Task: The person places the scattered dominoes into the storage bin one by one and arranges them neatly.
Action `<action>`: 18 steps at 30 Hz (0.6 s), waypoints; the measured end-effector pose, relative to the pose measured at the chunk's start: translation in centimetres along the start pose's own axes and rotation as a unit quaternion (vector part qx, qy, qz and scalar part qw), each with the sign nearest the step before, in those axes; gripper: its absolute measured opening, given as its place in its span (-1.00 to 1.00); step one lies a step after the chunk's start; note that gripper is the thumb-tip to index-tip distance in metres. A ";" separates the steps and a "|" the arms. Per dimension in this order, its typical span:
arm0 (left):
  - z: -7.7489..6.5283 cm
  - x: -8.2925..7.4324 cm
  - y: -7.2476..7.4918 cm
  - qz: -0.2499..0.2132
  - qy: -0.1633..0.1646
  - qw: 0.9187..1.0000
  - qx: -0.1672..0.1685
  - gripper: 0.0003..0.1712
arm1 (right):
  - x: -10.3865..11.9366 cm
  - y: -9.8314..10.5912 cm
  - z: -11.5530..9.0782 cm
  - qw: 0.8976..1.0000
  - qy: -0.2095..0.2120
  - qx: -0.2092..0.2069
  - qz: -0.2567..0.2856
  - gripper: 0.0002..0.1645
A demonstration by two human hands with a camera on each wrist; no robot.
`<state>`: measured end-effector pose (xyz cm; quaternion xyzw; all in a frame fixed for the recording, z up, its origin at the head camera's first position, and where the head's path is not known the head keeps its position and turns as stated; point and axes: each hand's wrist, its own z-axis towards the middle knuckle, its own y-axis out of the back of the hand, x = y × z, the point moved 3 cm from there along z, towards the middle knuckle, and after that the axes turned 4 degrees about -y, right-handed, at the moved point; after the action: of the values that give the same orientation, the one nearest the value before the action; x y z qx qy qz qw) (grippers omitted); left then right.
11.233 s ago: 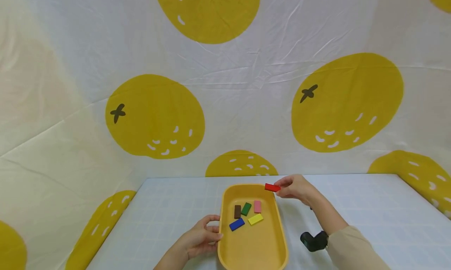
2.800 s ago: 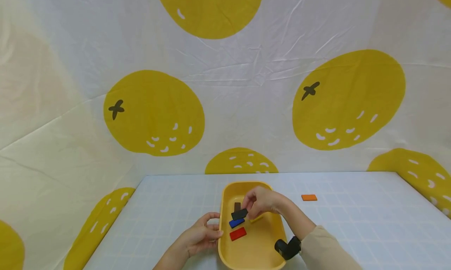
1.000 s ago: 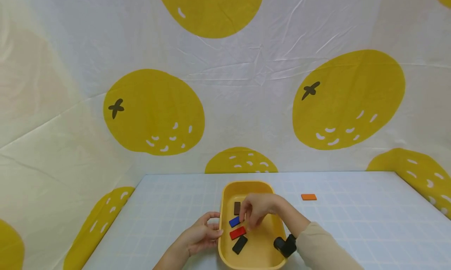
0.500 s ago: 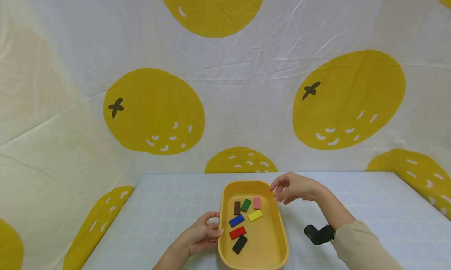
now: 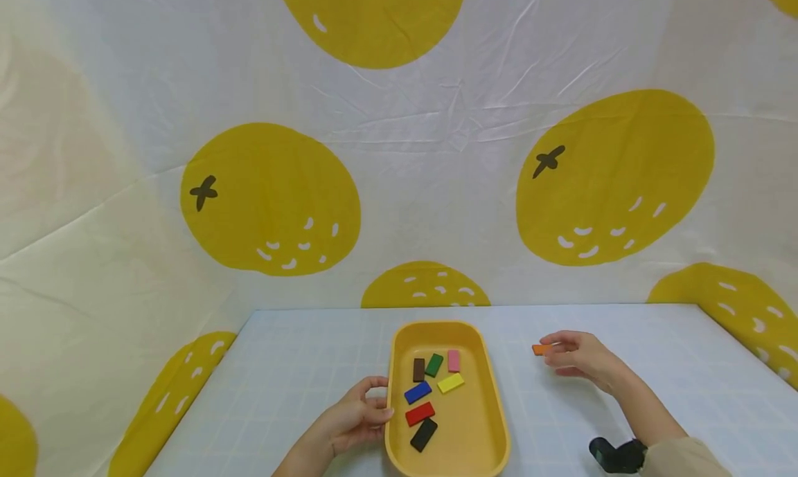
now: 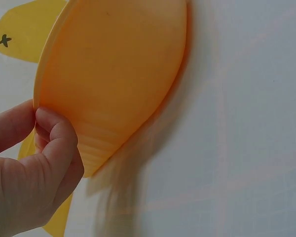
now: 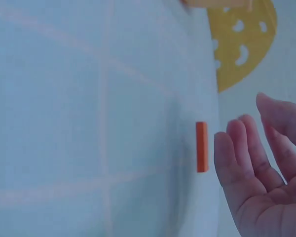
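Orange is what the right hand (image 5: 580, 356) reaches for: fingers loosely spread and holding nothing, just short of the orange block (image 5: 539, 349) lying flat on the table (image 5: 673, 387), well apart from the yellow tray (image 5: 492, 421). Left hand (image 5: 357, 418) pinches the tray's rim, seemingly to steady it. Inside lie brown, green, pink, yellow, blue, red and black blocks.

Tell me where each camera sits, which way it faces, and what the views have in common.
Head: worn on the head, facing forward and down at the table; both forearms, left hand and right hand show.
Left wrist: beside the left hand, facing the yellow tray; fingers grip its rim.
Right wrist: behind the right hand, facing the orange block; fingers are near it, apart.
Shared: the tray appears in all three views; the orange block in the head and right wrist views.
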<state>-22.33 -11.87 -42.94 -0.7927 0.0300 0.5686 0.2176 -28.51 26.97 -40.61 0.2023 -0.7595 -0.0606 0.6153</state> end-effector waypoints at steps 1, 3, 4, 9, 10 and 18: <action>0.0 0.0 0.0 0.001 0.000 1.000 0.000 -0.45 | -0.5 0.3 0.0 1.000 -0.008 -0.024 0.005 -0.40; 0.0 0.0 0.0 0.003 0.001 1.000 0.000 -0.45 | -1.4 0.8 0.1 0.997 -0.023 -0.066 0.015 -0.40; -0.1 0.0 0.1 0.004 0.002 1.000 -0.001 -0.46 | -1.8 1.0 0.2 0.996 -0.030 -0.083 0.016 -0.39; -0.1 0.0 0.1 0.010 0.002 1.000 -0.003 -0.45 | -3.0 1.5 1.2 0.992 -0.044 -0.121 0.005 -0.34; -0.1 0.0 0.1 0.011 0.002 1.000 -0.004 -0.45 | -3.2 1.5 1.4 0.991 -0.043 -0.127 0.004 -0.33; -0.2 -0.3 -0.1 0.009 -0.003 1.000 0.004 -0.45 | -3.6 1.5 3.0 0.984 -0.021 -0.154 -0.087 -0.37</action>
<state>-22.18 -11.92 -42.62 -0.7898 0.0386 0.5729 0.2157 -31.16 29.20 -44.10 0.1694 -0.7333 -0.2344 0.6154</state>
